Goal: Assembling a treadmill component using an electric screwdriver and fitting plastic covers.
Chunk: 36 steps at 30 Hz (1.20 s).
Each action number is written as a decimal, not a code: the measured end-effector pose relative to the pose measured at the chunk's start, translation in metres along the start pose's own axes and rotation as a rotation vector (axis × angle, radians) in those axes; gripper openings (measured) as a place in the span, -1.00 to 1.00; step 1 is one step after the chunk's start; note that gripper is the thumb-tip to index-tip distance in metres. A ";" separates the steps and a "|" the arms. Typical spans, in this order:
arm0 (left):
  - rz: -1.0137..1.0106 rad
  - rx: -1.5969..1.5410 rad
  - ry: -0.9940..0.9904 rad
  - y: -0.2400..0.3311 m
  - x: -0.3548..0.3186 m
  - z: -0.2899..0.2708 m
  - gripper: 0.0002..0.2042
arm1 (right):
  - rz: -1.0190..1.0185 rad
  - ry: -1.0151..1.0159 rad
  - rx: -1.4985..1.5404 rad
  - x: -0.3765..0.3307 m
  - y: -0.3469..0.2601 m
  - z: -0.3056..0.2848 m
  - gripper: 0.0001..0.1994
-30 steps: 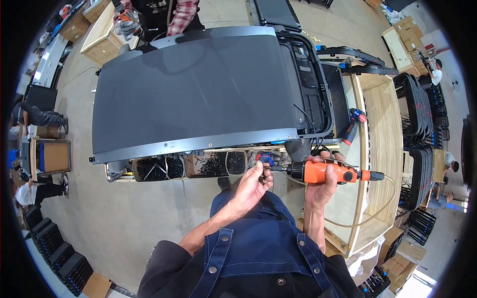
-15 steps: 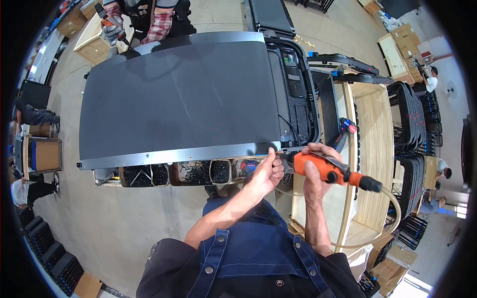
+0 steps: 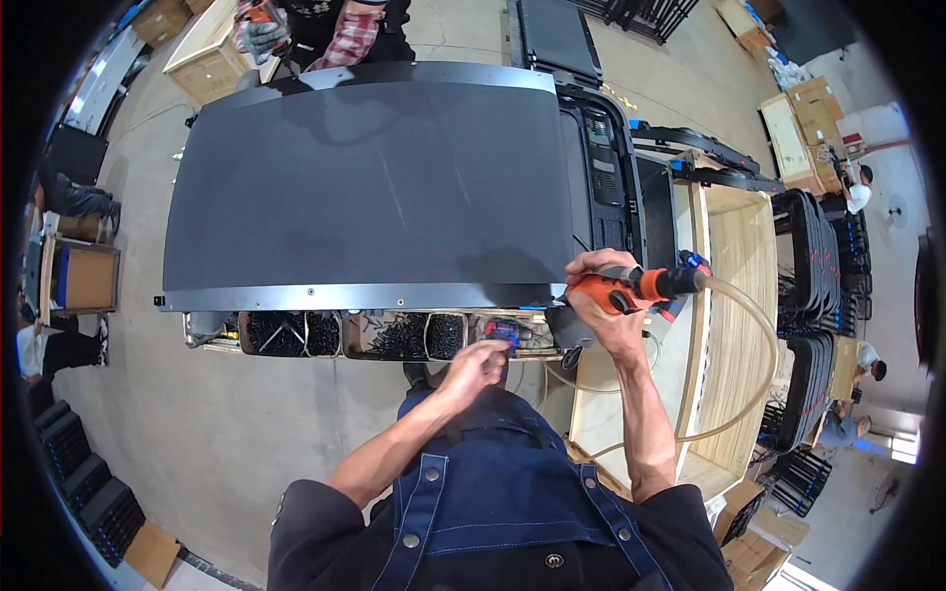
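Observation:
My right hand (image 3: 613, 307) is wrapped round an orange and black power screwdriver (image 3: 594, 293), its nose at the right end of the silver metal rail (image 3: 355, 297). A translucent hose (image 3: 754, 325) runs from its back end. That rail edges the near side of a large dark treadmill deck (image 3: 365, 192). Nearer to me, my left hand (image 3: 473, 374) is apart from the deck, fingers curled and slightly blurred; whatever they hold is hidden. Just beyond it lies a blue and red drill (image 3: 503, 333) on the shelf under the rail.
Bins of black screws (image 3: 394, 337) line the shelf below the deck. A wooden crate (image 3: 734, 295) stands at right. Across the deck, a co-worker's gloved hand (image 3: 264, 39) holds an orange tool. Black frames (image 3: 803, 384) are stacked far right.
My left hand has left the rail's corner and come back toward me, to the left. The screwdriver has swung round, its back end now further from me. My view has shifted slightly.

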<state>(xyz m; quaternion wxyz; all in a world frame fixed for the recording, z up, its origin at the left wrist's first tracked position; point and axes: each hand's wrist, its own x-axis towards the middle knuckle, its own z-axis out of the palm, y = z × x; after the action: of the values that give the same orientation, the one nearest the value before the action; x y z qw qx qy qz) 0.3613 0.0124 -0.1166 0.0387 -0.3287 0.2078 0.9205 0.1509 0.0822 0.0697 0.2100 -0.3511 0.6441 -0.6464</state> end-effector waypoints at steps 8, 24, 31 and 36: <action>0.108 -0.053 0.145 0.008 -0.057 -0.088 -0.83 | -0.040 -0.108 0.015 0.004 0.004 -0.012 -0.57; 0.296 0.010 0.379 0.018 -0.066 -0.145 -0.75 | -0.003 -0.226 -0.146 0.001 -0.016 0.000 -0.62; 0.326 -0.012 0.362 0.019 -0.061 -0.138 -0.75 | -0.031 -0.132 -0.147 -0.003 0.002 -0.002 -0.69; 0.368 -0.046 0.440 0.011 -0.076 -0.139 -0.66 | -0.116 -0.190 -0.485 -0.001 0.002 -0.001 -0.75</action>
<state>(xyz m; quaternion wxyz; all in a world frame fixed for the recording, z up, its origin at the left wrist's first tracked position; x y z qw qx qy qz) 0.5003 -0.0493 -0.1621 -0.1825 -0.4783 0.2466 0.8229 0.1504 0.0836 0.0672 0.1418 -0.4866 0.7364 -0.4481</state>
